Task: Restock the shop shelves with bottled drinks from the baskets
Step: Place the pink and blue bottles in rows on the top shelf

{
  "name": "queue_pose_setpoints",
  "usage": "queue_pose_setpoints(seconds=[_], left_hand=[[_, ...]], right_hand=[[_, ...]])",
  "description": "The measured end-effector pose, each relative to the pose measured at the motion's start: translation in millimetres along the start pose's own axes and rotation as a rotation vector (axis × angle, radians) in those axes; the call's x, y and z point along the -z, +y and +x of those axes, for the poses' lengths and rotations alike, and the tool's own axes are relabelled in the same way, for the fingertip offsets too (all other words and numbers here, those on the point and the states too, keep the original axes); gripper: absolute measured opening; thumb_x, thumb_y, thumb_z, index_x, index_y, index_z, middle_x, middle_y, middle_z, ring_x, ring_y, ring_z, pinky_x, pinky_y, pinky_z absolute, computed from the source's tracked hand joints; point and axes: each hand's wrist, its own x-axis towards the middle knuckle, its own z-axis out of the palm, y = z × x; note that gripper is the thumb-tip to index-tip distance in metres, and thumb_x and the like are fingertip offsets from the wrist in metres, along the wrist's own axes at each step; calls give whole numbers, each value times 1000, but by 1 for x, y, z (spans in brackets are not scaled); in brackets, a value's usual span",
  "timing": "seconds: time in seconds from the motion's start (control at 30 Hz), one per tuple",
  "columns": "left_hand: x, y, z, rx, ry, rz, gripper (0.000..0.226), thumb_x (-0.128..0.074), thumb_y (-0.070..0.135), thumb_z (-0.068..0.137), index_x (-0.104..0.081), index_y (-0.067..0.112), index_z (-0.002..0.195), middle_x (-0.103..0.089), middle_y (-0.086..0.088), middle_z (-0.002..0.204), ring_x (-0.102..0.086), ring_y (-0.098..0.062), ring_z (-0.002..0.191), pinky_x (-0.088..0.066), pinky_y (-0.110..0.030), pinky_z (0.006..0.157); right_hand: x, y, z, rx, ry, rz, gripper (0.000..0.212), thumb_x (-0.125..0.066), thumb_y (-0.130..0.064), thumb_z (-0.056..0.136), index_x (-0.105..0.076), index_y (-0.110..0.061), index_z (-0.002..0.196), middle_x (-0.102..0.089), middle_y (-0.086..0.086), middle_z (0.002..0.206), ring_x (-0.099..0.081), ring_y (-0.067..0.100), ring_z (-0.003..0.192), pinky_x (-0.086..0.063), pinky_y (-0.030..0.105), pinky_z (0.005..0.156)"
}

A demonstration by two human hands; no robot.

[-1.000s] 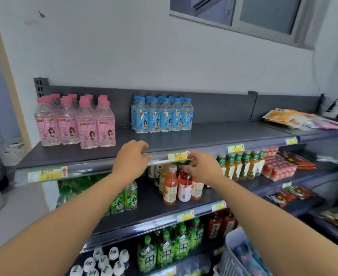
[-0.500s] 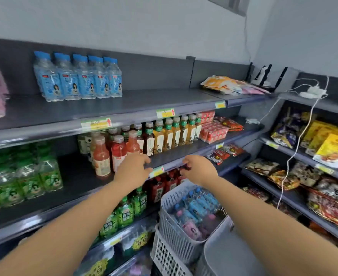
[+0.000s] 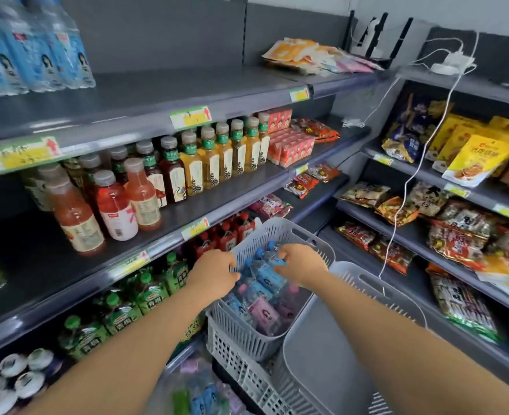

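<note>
Lower right: empty basket point(image 3: 322, 354), nearest. Centre: stocked basket point(image 3: 280, 227), set close under the shelves, seemingly for reach. Right grip point(image 3: 299, 265) curled round a blue bottle point(image 3: 272, 260); left grip point(image 3: 214, 275) at the rim, hold unclear. Upper centre: top shelf point(image 3: 172, 91), room likely meant for stock.

A grey slotted basket point(image 3: 280, 232) sits stacked on a second slotted basket point(image 3: 235, 360), in front of the lower shelves. It holds small clear bottles lying jumbled on their sides: blue-labelled bottles point(image 3: 265, 278) on top of the heap, pink-labelled bottles point(image 3: 265, 314) lower down, toward the near wall. The right hand point(image 3: 299, 265) grips one blue-capped bottle point(image 3: 272, 258) at the top of the heap. More upright water bottles point(image 3: 37, 55) with blue labels stand in rows at the left end of the top shelf point(image 3: 187, 91).
</note>
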Motion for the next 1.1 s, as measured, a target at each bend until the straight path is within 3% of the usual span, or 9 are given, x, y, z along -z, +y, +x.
queue_pose_setpoints(seconds=[0.2, 0.37, 0.57, 0.7, 0.8, 0.9, 0.97, 1.03, 1.1], left_hand=[[-55, -8, 36, 23, -141, 30, 22, -61, 32, 90, -65, 16, 106, -62, -2, 105, -59, -21, 93, -48, -31, 75], [-100, -13, 65, 60, -312, 60, 36, -60, 35, 90, -55, 13, 118, -59, -7, 107, -57, -25, 96, -49, -36, 80], [-154, -20, 103, 116, -409, 137, 50, -62, 38, 87, -48, 8, 124, -46, -15, 126, -52, -31, 109, -44, -38, 88], [-184, -25, 125, 235, -437, 112, 75, -61, 25, 89, -18, 5, 148, -34, -21, 143, -48, -33, 118, -44, -38, 92], [-197, -28, 138, 308, -468, 50, 78, -54, 12, 92, -4, 6, 151, -45, -18, 130, -56, -25, 93, -47, -32, 71], [-202, -30, 146, 347, -498, 80, 63, -57, 13, 89, -27, 6, 144, -39, -16, 134, -53, -29, 108, -48, -37, 87], [-204, -30, 149, 366, -532, 150, 53, -73, 29, 81, -49, 8, 124, -38, -13, 130, -50, -29, 112, -45, -42, 95], [-207, -31, 149, 365, -571, 163, 58, -80, 41, 72, -56, 8, 113, -43, -12, 123, -50, -27, 108, -45, -42, 95], [-211, -32, 148, 350, -551, 124, 62, -80, 40, 72, -53, 8, 118, -48, -10, 120, -50, -26, 107, -45, -43, 96]], right_hand=[[-45, 36, 26, -108, -175, -11, 39, -61, -33, 87, -59, -17, 123, -62, 5, 122, -58, 27, 109, -50, 36, 92], [-80, 64, 53, -126, -234, -110, 48, -61, -37, 87, -51, -12, 128, -57, 12, 123, -53, 31, 115, -49, 40, 95], [-118, 94, 91, -137, -288, -192, 57, -59, -19, 88, -35, -10, 139, -41, 16, 132, -46, 37, 121, -45, 44, 93], [-136, 103, 117, -105, -380, -261, 53, -56, -4, 86, -38, -7, 136, -53, 14, 123, -57, 35, 109, -52, 43, 82], [-146, 109, 131, -77, -429, -300, 53, -54, 1, 85, -37, -3, 135, -59, 15, 116, -60, 34, 102, -48, 38, 69], [-154, 112, 136, -77, -421, -305, 59, -56, 3, 84, -32, -4, 137, -60, 16, 114, -61, 34, 100, -44, 36, 65], [-157, 113, 139, -74, -414, -309, 62, -56, 4, 84, -29, -5, 140, -61, 15, 111, -62, 33, 98, -46, 36, 65], [-158, 115, 142, -74, -404, -330, 63, -56, 4, 85, -29, -5, 141, -62, 15, 113, -62, 33, 99, -47, 37, 64], [-158, 115, 143, -70, -394, -366, 62, -57, 2, 85, -31, -5, 141, -62, 14, 116, -62, 33, 101, -48, 37, 65]])
